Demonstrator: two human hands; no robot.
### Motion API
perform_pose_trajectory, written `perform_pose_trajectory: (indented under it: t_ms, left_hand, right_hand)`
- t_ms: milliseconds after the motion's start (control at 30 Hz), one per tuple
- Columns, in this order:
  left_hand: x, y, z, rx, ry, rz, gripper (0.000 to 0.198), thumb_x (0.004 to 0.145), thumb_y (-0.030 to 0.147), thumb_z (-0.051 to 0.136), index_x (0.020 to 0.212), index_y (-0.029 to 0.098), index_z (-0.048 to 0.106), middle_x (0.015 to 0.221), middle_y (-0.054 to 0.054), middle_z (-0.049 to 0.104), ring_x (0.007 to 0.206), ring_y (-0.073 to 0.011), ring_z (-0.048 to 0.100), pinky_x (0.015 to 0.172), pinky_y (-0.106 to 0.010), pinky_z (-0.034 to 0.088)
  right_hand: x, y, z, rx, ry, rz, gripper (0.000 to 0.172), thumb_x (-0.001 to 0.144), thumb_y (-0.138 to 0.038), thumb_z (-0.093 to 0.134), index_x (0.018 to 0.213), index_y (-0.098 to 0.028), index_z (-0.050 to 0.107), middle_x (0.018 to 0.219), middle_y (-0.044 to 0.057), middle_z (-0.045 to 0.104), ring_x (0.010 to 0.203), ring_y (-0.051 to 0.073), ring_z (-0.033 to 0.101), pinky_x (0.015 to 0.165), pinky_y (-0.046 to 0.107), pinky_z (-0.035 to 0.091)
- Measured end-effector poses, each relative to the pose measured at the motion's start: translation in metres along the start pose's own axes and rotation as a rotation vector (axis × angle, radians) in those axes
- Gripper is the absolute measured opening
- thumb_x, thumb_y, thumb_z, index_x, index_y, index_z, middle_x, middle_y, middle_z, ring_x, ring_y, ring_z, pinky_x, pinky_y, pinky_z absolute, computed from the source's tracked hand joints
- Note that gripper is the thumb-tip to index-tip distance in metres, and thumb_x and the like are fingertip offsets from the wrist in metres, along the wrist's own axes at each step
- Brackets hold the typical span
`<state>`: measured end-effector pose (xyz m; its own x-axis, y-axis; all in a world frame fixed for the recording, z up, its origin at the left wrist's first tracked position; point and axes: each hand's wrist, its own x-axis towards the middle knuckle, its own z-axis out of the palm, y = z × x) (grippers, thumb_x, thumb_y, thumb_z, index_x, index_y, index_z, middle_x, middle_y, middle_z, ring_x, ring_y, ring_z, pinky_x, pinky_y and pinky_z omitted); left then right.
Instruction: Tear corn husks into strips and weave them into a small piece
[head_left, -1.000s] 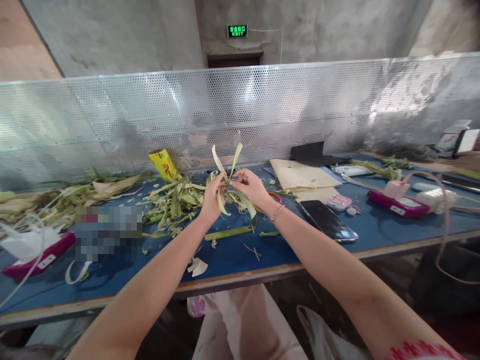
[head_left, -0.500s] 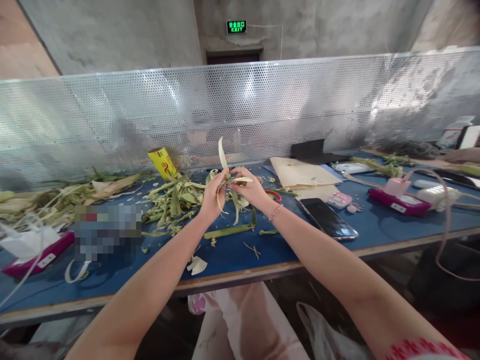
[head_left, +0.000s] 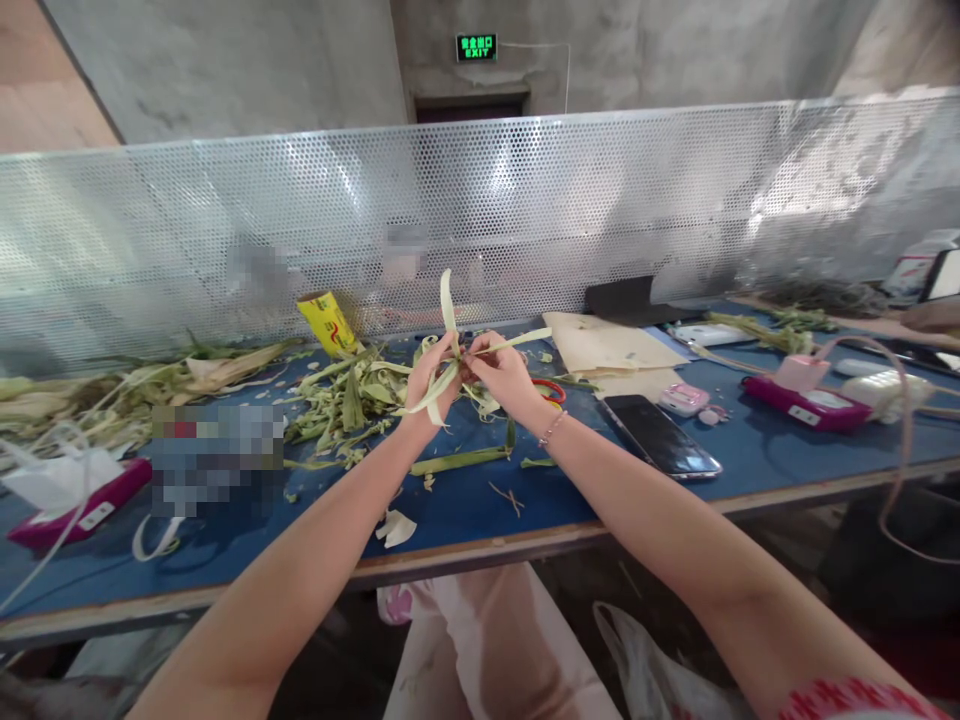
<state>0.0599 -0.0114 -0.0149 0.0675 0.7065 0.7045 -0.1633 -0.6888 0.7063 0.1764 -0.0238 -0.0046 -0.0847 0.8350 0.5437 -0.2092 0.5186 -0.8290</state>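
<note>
At the far left of your blue table [head_left: 465,525], dry leaves [head_left: 232,368] lie in a loose heap along the back, with a magenta power strip [head_left: 136,488] and white plugs in front of them. Next, a yellow tube [head_left: 328,322] leans near the perforated metal screen [head_left: 315,210], just behind a pile of green leaf scraps [head_left: 349,395]. Then come your hands, raised over the middle: your left hand [head_left: 429,378] is curled nearly closed, gripping the pale leaf strips [head_left: 448,300] where they cross, and your right hand [head_left: 499,370] pinches the same crossing with thumb and fingertips. The strips' loose ends fan upward, rightward and down over your left hand. Beneath lies a flat green leaf piece [head_left: 461,461]. Further right you have brown paper [head_left: 611,343], a dark phone [head_left: 660,438], a pink case [head_left: 684,399] and another magenta power strip [head_left: 814,408]
</note>
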Motion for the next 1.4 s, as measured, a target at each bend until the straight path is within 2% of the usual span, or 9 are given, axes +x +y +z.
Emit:
perform_pose_trajectory:
  t_ms: [233, 333, 433, 533, 667, 867, 1067, 1200, 1400]
  left_hand:
    - [-0.003, 0.009, -0.002, -0.100, 0.001, -0.084, 0.037, 0.059, 0.018, 0.067, 0.095, 0.021, 0.058, 0.097, -0.005, 0.065, 0.090, -0.0179, 0.061, 0.083, -0.036, 0.047]
    - [-0.002, 0.013, -0.002, -0.258, 0.063, -0.230, 0.026, 0.061, 0.018, 0.059, 0.087, 0.020, 0.058, 0.089, -0.003, 0.066, 0.086, -0.0156, 0.061, 0.082, -0.034, 0.047]
    - [0.000, 0.018, 0.000, -0.364, 0.120, -0.295, 0.016, 0.061, 0.018, 0.058, 0.077, 0.018, 0.057, 0.082, -0.003, 0.065, 0.082, -0.0137, 0.061, 0.081, -0.032, 0.046]
    - [0.002, 0.019, 0.000, -0.385, 0.223, -0.313, 0.011, 0.062, 0.021, 0.062, 0.068, 0.017, 0.054, 0.071, 0.000, 0.062, 0.069, -0.0100, 0.058, 0.070, -0.026, 0.046]
    - [0.004, 0.017, 0.000, -0.345, 0.329, -0.345, 0.020, 0.062, 0.027, 0.068, 0.065, 0.016, 0.051, 0.058, 0.004, 0.053, 0.047, -0.0035, 0.042, 0.049, -0.019, 0.035]
    - [0.001, 0.021, 0.004, -0.364, 0.302, -0.309, 0.018, 0.065, 0.024, 0.065, 0.066, 0.017, 0.049, 0.058, 0.005, 0.047, 0.048, -0.0048, 0.043, 0.048, -0.020, 0.034]
    - [0.003, 0.020, 0.003, -0.228, 0.303, -0.276, 0.013, 0.070, 0.019, 0.058, 0.067, 0.018, 0.046, 0.064, 0.003, 0.051, 0.051, -0.0053, 0.046, 0.054, -0.021, 0.039]
    - [0.003, 0.016, 0.002, -0.136, 0.296, -0.252, 0.010, 0.074, 0.021, 0.054, 0.071, 0.019, 0.044, 0.068, 0.003, 0.053, 0.054, -0.0063, 0.049, 0.059, -0.023, 0.044]
    - [0.002, 0.011, -0.002, -0.003, 0.277, -0.133, 0.017, 0.073, 0.030, 0.057, 0.080, 0.020, 0.044, 0.070, 0.002, 0.055, 0.061, -0.0088, 0.054, 0.067, -0.026, 0.046]
  right_hand:
    - [0.002, 0.000, -0.001, 0.262, 0.132, 0.111, 0.018, 0.059, -0.023, 0.060, 0.069, -0.020, 0.044, 0.063, -0.006, 0.051, 0.056, 0.008, 0.051, 0.059, 0.026, 0.046]
    - [0.002, 0.001, -0.002, 0.297, 0.109, 0.139, 0.017, 0.059, -0.022, 0.060, 0.068, -0.020, 0.045, 0.063, -0.005, 0.051, 0.057, 0.009, 0.051, 0.059, 0.026, 0.045]
    - [0.002, 0.002, -0.002, 0.295, 0.061, 0.098, 0.014, 0.061, -0.021, 0.058, 0.066, -0.020, 0.045, 0.064, -0.004, 0.050, 0.057, 0.008, 0.050, 0.059, 0.025, 0.043]
    - [0.003, 0.005, -0.002, 0.249, 0.084, 0.041, 0.011, 0.061, -0.018, 0.056, 0.066, -0.019, 0.046, 0.067, -0.004, 0.052, 0.056, 0.007, 0.047, 0.058, 0.024, 0.041]
    - [0.004, 0.007, -0.002, 0.129, 0.158, 0.024, 0.008, 0.065, -0.019, 0.053, 0.069, -0.019, 0.046, 0.069, -0.003, 0.051, 0.056, 0.007, 0.045, 0.058, 0.023, 0.038]
    - [0.003, 0.002, -0.003, -0.103, 0.109, 0.053, 0.008, 0.066, -0.023, 0.055, 0.072, -0.019, 0.050, 0.066, -0.002, 0.051, 0.059, 0.010, 0.048, 0.057, 0.024, 0.037]
    - [-0.002, 0.007, 0.000, -0.112, 0.065, 0.046, 0.013, 0.063, -0.025, 0.056, 0.074, -0.019, 0.052, 0.067, -0.003, 0.053, 0.059, 0.010, 0.046, 0.055, 0.023, 0.037]
    - [-0.005, 0.008, 0.001, -0.045, 0.076, 0.042, 0.014, 0.062, -0.024, 0.057, 0.071, -0.020, 0.047, 0.062, -0.005, 0.049, 0.054, 0.008, 0.042, 0.051, 0.021, 0.034]
    - [-0.005, 0.000, 0.003, -0.043, 0.017, 0.026, 0.010, 0.063, -0.025, 0.059, 0.068, -0.019, 0.054, 0.065, -0.003, 0.051, 0.060, 0.009, 0.045, 0.058, 0.022, 0.037]
